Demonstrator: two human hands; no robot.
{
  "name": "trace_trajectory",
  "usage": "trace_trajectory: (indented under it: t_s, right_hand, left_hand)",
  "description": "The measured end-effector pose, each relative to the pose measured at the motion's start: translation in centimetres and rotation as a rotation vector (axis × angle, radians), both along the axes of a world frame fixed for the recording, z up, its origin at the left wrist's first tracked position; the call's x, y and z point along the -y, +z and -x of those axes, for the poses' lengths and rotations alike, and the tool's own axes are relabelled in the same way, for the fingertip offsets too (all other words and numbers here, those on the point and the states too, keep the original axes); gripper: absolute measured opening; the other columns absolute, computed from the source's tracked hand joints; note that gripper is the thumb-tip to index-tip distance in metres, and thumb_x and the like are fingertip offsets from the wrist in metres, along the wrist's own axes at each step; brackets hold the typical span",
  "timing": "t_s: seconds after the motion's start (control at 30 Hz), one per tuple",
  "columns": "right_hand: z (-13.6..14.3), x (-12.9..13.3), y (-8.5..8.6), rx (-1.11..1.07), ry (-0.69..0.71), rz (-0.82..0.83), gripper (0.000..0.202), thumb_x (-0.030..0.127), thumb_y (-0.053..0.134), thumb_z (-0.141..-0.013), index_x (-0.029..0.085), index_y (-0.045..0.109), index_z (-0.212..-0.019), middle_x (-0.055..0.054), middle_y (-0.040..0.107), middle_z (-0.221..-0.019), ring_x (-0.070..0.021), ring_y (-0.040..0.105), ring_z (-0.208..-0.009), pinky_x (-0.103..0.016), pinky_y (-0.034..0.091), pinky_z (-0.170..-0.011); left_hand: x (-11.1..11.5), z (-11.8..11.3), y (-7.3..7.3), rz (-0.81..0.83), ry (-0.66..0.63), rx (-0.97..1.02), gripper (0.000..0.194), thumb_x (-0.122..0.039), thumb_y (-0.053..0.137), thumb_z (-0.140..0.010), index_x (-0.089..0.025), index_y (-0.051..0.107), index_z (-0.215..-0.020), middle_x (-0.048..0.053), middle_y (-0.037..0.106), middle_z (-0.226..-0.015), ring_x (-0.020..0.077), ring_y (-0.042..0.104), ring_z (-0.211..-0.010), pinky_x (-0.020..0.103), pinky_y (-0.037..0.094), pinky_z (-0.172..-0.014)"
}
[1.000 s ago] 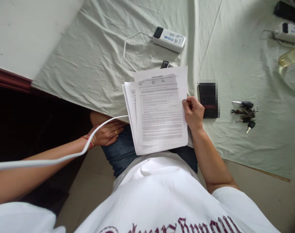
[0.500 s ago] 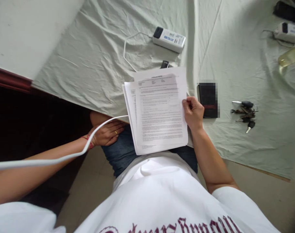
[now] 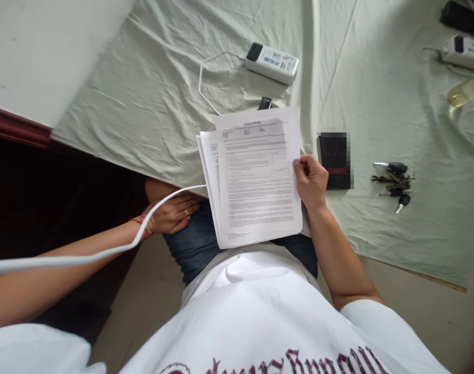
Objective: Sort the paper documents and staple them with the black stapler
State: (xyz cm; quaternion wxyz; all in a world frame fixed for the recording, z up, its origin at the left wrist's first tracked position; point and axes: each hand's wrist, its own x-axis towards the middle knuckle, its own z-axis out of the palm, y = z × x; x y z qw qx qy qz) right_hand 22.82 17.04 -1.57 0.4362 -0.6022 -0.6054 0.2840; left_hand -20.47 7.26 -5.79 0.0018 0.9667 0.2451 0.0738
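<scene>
Several printed white sheets [image 3: 260, 182] lie in a slightly fanned stack over the near edge of the cloth-covered table, above my lap. My right hand [image 3: 312, 179] pinches the stack's right edge between thumb and bent fingers. Down at the left, my left hand [image 3: 174, 213] rests flat on my thigh beside the table edge, fingers stretched out, with a ring and a red wrist string; it holds nothing. A white cable [image 3: 154, 210] crosses over the left wrist and passes out of sight at the papers' left edge.
On the green tablecloth [image 3: 143, 93] a white power bank [image 3: 271, 63] sits beyond the papers, near a small black object [image 3: 265, 103]. Right of my right hand are a dark, partly pixelated item [image 3: 335, 161] and keys [image 3: 394, 182]. Another white device [image 3: 464, 52] and a bottle [image 3: 468, 91] stand farther right.
</scene>
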Motion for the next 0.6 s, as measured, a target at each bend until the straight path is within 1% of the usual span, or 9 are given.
trace_trajectory:
  t_s: [0.1,0.27,0.33,0.37,0.4,0.47,0.53,0.57,0.6]
  right_hand:
    - [0.0,0.0,0.0,-0.003,0.003,0.007,0.017,0.037,0.061,-0.094,0.023,0.062,-0.085,0.005,0.055,-0.066,-0.0124,0.051,-0.063,-0.029,0.041,-0.066]
    - [0.0,0.0,0.1,0.003,-0.002,0.005,0.017,0.037,0.061,-0.094,0.022,0.062,-0.085,0.005,0.055,-0.065,-0.0123,0.049,-0.062,-0.028,0.041,-0.066]
    - [0.0,0.0,0.1,0.006,-0.002,0.007,0.017,0.037,0.061,-0.094,0.022,0.062,-0.085,0.005,0.055,-0.065,-0.0123,0.049,-0.062,-0.029,0.041,-0.066]
    - [0.0,0.0,0.1,0.006,-0.001,0.009,0.018,0.037,0.061,-0.094,0.022,0.062,-0.085,0.005,0.055,-0.065,-0.0123,0.049,-0.063,-0.029,0.041,-0.067]
    - [0.0,0.0,0.1,0.005,0.000,0.012,0.018,0.038,0.060,-0.094,0.022,0.062,-0.085,0.005,0.054,-0.065,-0.0123,0.049,-0.063,-0.029,0.041,-0.067]
    - [0.0,0.0,0.0,0.002,0.002,0.018,0.018,0.038,0.060,-0.095,0.022,0.062,-0.085,0.005,0.054,-0.066,-0.0124,0.049,-0.063,-0.029,0.041,-0.066]
    - [0.0,0.0,0.1,0.000,0.005,0.024,0.019,0.038,0.060,-0.095,0.023,0.062,-0.086,0.005,0.053,-0.066,-0.0124,0.049,-0.063,-0.028,0.041,-0.066]
    - [0.0,0.1,0.1,-0.002,0.007,0.025,0.019,0.039,0.060,-0.095,0.023,0.062,-0.086,0.005,0.053,-0.065,-0.0124,0.049,-0.063,-0.028,0.040,-0.066]
    - [0.0,0.1,0.1,-0.005,0.008,0.025,0.019,0.038,0.060,-0.095,0.023,0.062,-0.086,0.005,0.053,-0.065,-0.0124,0.049,-0.063,-0.028,0.040,-0.066]
  left_hand:
    - [-0.1,-0.2,0.2,-0.008,-0.009,0.009,0.034,-0.014,0.056,-0.092,-0.006,0.072,-0.121,0.019,0.075,-0.128,0.0278,0.067,-0.124,0.046,0.051,-0.115]
    - [0.1,0.1,-0.1,0.018,0.013,0.023,0.033,-0.014,0.057,-0.092,-0.007,0.073,-0.121,0.017,0.075,-0.129,0.0273,0.068,-0.125,0.045,0.050,-0.116]
    - [0.3,0.3,-0.4,0.093,0.040,0.062,0.034,-0.013,0.058,-0.091,-0.007,0.074,-0.121,0.018,0.075,-0.130,0.0269,0.069,-0.123,0.045,0.048,-0.118]
    - [0.3,0.4,-0.6,0.169,0.077,0.092,0.035,-0.013,0.059,-0.090,-0.008,0.075,-0.121,0.017,0.075,-0.131,0.0262,0.070,-0.123,0.044,0.047,-0.119]
    - [0.3,0.4,-0.8,0.272,0.133,0.132,0.036,-0.014,0.060,-0.089,-0.009,0.076,-0.121,0.014,0.075,-0.131,0.0248,0.070,-0.122,0.044,0.046,-0.120]
    - [0.3,0.3,-0.8,0.529,0.295,0.231,0.036,-0.020,0.061,-0.087,-0.012,0.077,-0.118,0.008,0.078,-0.127,0.0216,0.070,-0.121,0.049,0.042,-0.121]
    - [0.1,-0.3,-0.5,0.793,0.506,0.349,0.034,-0.024,0.058,-0.085,-0.010,0.076,-0.111,0.002,0.081,-0.117,0.0183,0.068,-0.119,0.056,0.035,-0.122]
    - [0.0,-0.7,-0.1,0.910,0.623,0.415,0.033,-0.023,0.055,-0.085,-0.008,0.076,-0.105,0.001,0.082,-0.111,0.0165,0.068,-0.118,0.059,0.031,-0.123]
    - [-0.1,-1.2,0.3,1.008,0.751,0.492,0.032,-0.020,0.049,-0.086,-0.006,0.075,-0.099,0.000,0.082,-0.106,0.0142,0.068,-0.117,0.059,0.028,-0.124]
